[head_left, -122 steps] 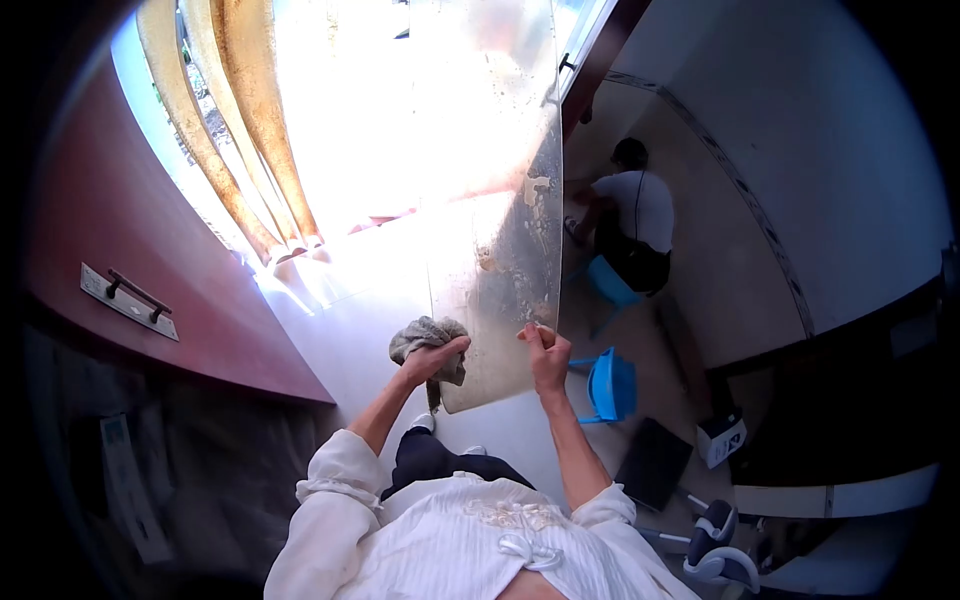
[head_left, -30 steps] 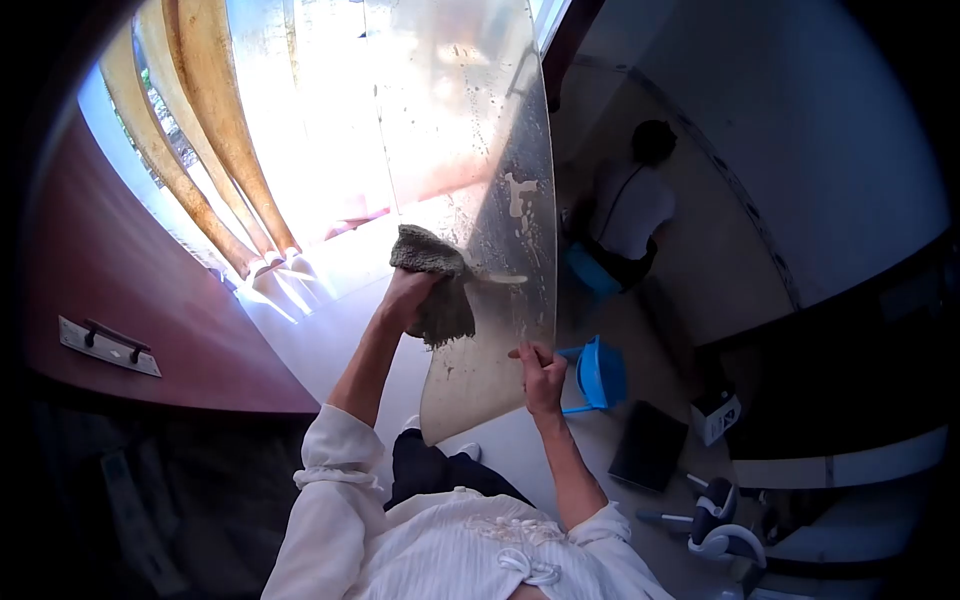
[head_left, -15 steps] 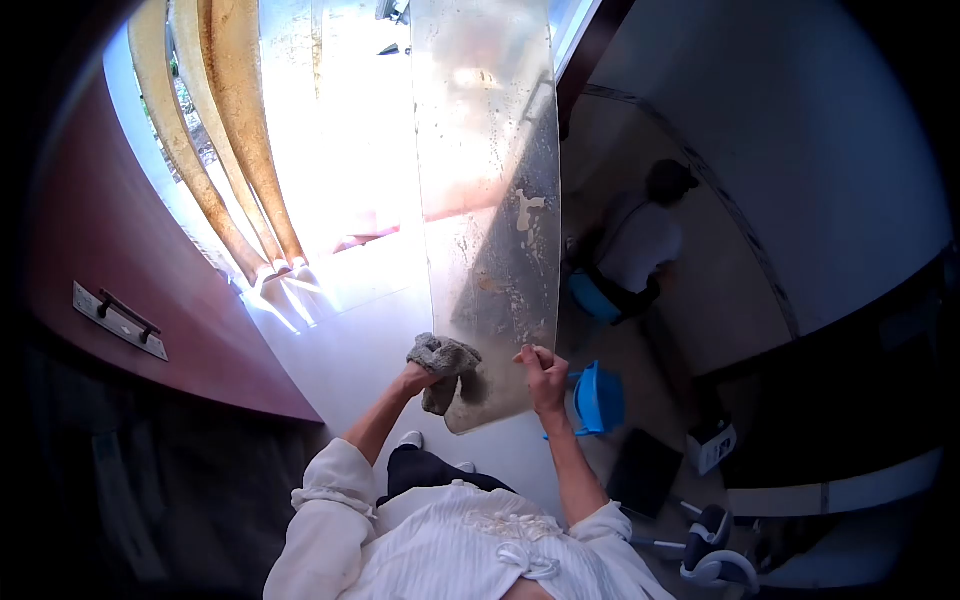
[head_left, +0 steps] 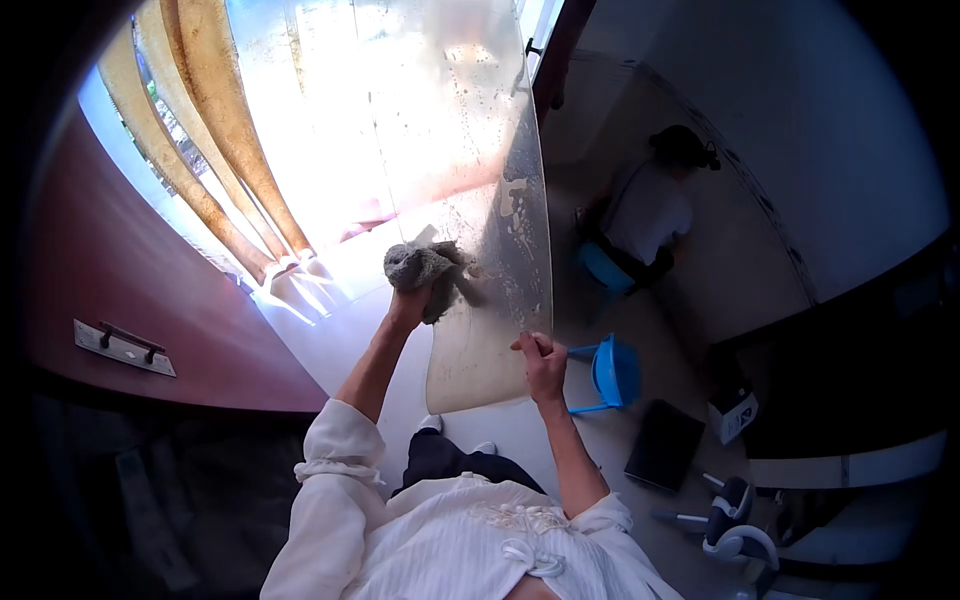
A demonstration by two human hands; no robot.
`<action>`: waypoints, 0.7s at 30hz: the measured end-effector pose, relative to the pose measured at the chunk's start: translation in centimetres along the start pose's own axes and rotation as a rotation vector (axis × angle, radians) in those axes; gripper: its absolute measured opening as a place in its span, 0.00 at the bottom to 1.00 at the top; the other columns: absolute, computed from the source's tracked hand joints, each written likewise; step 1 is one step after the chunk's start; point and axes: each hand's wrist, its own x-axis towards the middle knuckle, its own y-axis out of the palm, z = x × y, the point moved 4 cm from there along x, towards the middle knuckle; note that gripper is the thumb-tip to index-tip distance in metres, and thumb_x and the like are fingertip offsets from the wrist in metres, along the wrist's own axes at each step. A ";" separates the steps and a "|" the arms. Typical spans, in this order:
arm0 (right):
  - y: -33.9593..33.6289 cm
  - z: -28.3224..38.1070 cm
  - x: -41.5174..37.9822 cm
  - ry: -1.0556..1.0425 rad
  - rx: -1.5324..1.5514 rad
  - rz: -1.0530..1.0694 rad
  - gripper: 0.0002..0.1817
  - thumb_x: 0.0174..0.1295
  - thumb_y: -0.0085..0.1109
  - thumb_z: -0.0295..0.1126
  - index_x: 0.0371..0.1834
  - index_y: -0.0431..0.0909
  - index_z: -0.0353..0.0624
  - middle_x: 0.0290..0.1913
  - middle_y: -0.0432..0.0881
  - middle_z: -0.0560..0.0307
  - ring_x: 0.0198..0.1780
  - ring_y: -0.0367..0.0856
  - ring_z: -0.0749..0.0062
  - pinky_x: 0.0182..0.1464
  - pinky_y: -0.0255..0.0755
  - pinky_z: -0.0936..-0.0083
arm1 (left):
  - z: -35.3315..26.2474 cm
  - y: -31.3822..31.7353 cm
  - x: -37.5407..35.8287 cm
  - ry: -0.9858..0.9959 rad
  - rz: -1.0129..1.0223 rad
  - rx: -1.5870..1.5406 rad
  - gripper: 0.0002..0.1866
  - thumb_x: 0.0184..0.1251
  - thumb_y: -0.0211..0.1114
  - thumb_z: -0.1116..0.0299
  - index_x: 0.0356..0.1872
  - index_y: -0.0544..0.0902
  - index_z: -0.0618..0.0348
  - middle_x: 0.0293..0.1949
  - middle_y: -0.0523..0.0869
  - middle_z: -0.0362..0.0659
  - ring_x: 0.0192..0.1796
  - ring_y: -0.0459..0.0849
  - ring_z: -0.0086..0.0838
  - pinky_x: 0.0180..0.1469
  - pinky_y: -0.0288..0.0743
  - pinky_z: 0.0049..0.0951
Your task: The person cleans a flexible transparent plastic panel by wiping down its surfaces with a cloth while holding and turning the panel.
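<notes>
A long translucent sheet with pale stains and spots stretches away from me toward the bright doorway. My left hand holds a crumpled grey cloth against the sheet's left side; the cloth covers most of its fingers. On the sheet's right edge, near its lower end, my right hand is closed in a grip with the thumb toward the sheet.
A person sits on a blue stool at the right. Nearer are a blue chair, a black mat and a white box. A reddish door stands at the left.
My left hand and the cloth have moved forward along the sheet, farther from my body. My right hand still grips the sheet's edge. The view has shifted slightly.
</notes>
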 end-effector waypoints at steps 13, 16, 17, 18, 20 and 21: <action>0.1 -0.6 1.0 0.017 -0.015 0.042 0.16 0.61 0.58 0.38 0.20 0.80 0.39 0.13 0.63 0.74 0.16 0.56 0.92 0.19 0.46 0.85 | 9.8 -0.4 -10.6 0.102 -0.030 0.683 0.12 0.67 0.55 0.62 0.47 0.76 0.54 0.41 0.78 0.38 0.45 0.74 0.20 0.49 0.73 0.26; 0.0 -0.2 1.1 0.008 -0.029 0.056 0.16 0.61 0.58 0.38 0.21 0.80 0.39 0.12 0.64 0.74 0.15 0.56 0.92 0.18 0.46 0.84 | 8.2 -1.5 -6.3 -0.262 -0.094 -0.161 0.10 0.67 0.56 0.63 0.44 0.76 0.54 0.39 0.79 0.38 0.42 0.76 0.20 0.46 0.75 0.26; 0.1 -0.4 1.0 -0.002 -0.017 0.053 0.16 0.61 0.58 0.38 0.21 0.80 0.39 0.12 0.64 0.73 0.15 0.56 0.92 0.18 0.46 0.84 | 5.6 -1.6 -3.7 -0.208 -0.105 -0.179 0.09 0.66 0.56 0.63 0.42 0.77 0.54 0.39 0.78 0.38 0.43 0.75 0.21 0.47 0.74 0.25; 0.1 -0.5 0.9 -0.007 -0.004 0.050 0.16 0.61 0.58 0.39 0.21 0.80 0.39 0.12 0.64 0.73 0.15 0.56 0.92 0.18 0.46 0.84 | 2.4 -1.4 -1.2 -0.157 -0.118 -0.196 0.09 0.65 0.56 0.64 0.41 0.77 0.55 0.39 0.78 0.38 0.44 0.75 0.21 0.47 0.73 0.24; 0.0 -0.4 0.8 -0.008 -0.006 0.056 0.16 0.61 0.58 0.39 0.21 0.80 0.39 0.13 0.65 0.73 0.15 0.57 0.91 0.18 0.46 0.84 | -4.4 -0.1 2.5 -0.241 -0.150 -0.339 0.10 0.64 0.59 0.62 0.39 0.78 0.57 0.34 0.78 0.37 0.37 0.76 0.21 0.41 0.73 0.23; 0.0 -0.4 0.9 -0.015 -0.008 0.059 0.16 0.61 0.59 0.39 0.21 0.80 0.39 0.13 0.65 0.73 0.15 0.57 0.91 0.18 0.47 0.84 | -5.9 -0.3 4.2 -0.208 -0.165 -0.210 0.11 0.63 0.60 0.61 0.39 0.78 0.58 0.33 0.78 0.37 0.36 0.76 0.20 0.39 0.73 0.24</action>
